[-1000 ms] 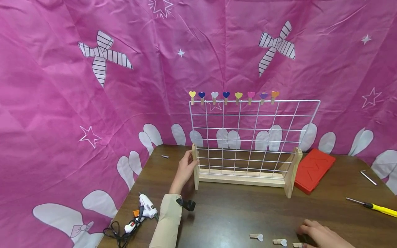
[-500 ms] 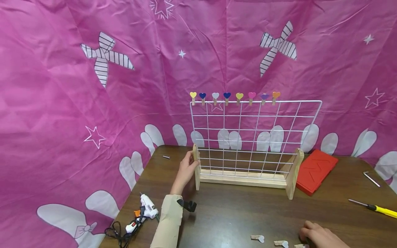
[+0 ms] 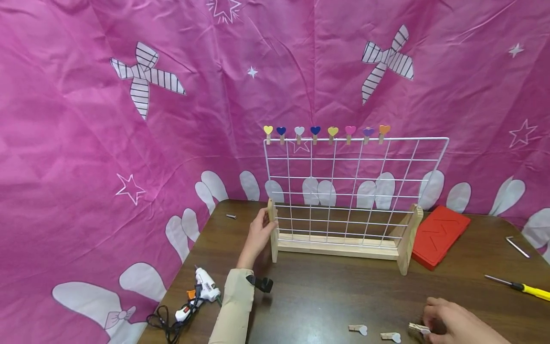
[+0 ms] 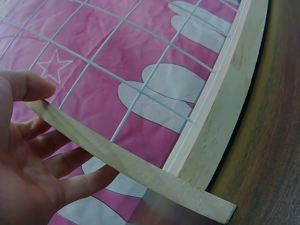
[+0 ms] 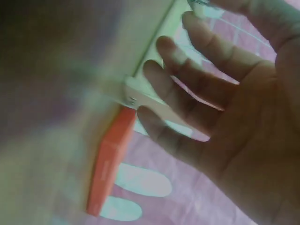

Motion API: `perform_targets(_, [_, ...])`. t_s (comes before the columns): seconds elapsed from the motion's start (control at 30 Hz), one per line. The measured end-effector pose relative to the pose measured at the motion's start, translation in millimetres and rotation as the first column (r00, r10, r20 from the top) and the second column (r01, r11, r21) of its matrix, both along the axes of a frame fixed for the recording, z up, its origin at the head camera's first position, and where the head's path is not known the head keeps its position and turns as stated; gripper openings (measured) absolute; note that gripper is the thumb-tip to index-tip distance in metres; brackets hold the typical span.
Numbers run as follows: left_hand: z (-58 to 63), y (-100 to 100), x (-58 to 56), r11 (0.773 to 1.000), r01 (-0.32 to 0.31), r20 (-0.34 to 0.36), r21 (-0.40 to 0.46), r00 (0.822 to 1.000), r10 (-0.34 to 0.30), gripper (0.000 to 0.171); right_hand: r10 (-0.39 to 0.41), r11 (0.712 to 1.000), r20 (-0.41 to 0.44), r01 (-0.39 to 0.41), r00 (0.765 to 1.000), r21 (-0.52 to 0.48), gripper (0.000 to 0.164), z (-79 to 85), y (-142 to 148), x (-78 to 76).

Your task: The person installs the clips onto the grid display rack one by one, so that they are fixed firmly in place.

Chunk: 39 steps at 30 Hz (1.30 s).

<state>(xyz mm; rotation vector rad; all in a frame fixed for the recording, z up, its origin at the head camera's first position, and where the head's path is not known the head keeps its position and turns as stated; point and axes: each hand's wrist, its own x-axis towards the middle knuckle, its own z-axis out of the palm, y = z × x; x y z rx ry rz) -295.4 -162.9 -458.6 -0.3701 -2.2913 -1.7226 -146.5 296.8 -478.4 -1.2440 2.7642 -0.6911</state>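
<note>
A white wire grid rack [image 3: 343,193] stands upright in a wooden base [image 3: 339,247]. Clothespins with coloured hearts, among them an orange heart clothespin [image 3: 384,132], line its top wire from the left end. My left hand [image 3: 259,231] holds the rack's left wooden upright [image 4: 126,159], thumb on one side and fingers on the other. At the front right, my right hand [image 3: 457,321] pinches a white heart clothespin [image 3: 418,328] between thumb and index finger; the other fingers [image 5: 183,105] are spread. Beside it lie another white heart clothespin [image 3: 390,337] and a third clothespin [image 3: 357,329].
A red case [image 3: 440,236] lies by the rack's right foot. Further right are a hex key [image 3: 517,247] and a yellow-handled screwdriver [image 3: 530,290]. A glue gun [image 3: 206,285] with its black cord lies left; a small screw [image 3: 231,216] is behind it.
My right hand has shifted slightly right and tilted up the clothespin it holds, which now shows more plainly. My left hand stays on the upright.
</note>
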Motion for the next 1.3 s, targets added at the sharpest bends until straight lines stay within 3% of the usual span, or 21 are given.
perform_targets(0.13, [-1.8,0,-1.2,1.0,-0.004,-0.051,-0.014,0.999,0.004,0.038,-0.071,0.992,-0.193,0.048,0.979,-0.119,0.033,21.2,-8,-1.3])
perform_targets(0.2, [-2.5,0,-1.7,1.0,-0.002,-0.047,-0.014,0.999,0.002,0.037,-0.103,0.979,-0.301,0.044,0.948,-0.197,0.038,31.6,-13,-3.2])
perform_targets(0.27, [-2.7,-1,-2.2,1.0,-0.002,-0.023,-0.012,1.0,0.002,0.037,-0.125,0.968,-0.351,0.036,0.928,-0.25,0.043,43.3,-19,-5.9])
perform_targets(0.4, [1.0,-1,-1.1,1.0,0.0,0.035,0.002,0.999,-0.001,0.038,-0.134,0.947,-0.379,0.006,0.915,-0.321,0.046,67.6,-29,-15.9])
perform_targets(0.6, [21.4,4,11.6,0.999,0.036,0.035,0.021,0.999,-0.037,0.038,-0.188,0.925,-0.402,0.024,0.896,-0.379,0.046,101.7,-43,-32.4])
perform_targets(0.8, [28.3,5,18.8,1.0,0.015,0.028,-0.024,0.999,-0.015,0.038,-0.2,0.932,-0.493,0.01,0.847,-0.362,0.036,142.4,-53,-53.7])
perform_targets(1.0, [29.2,5,20.0,1.0,0.006,0.026,-0.027,1.0,-0.005,0.038,-0.212,0.944,-0.568,0.017,0.795,-0.328,0.024,195.1,-57,-74.9])
perform_targets(1.2, [29.0,4,19.5,0.999,0.007,0.039,-0.032,0.999,-0.006,0.039,-0.278,0.936,-0.621,0.061,0.732,-0.347,0.022,251.6,-64,-93.1])
perform_targets(1.3, [30.0,5,19.8,0.999,0.009,0.041,-0.037,0.999,-0.007,0.039,-0.294,0.935,-0.629,0.079,0.719,-0.346,0.021,278.5,-66,-102.2])
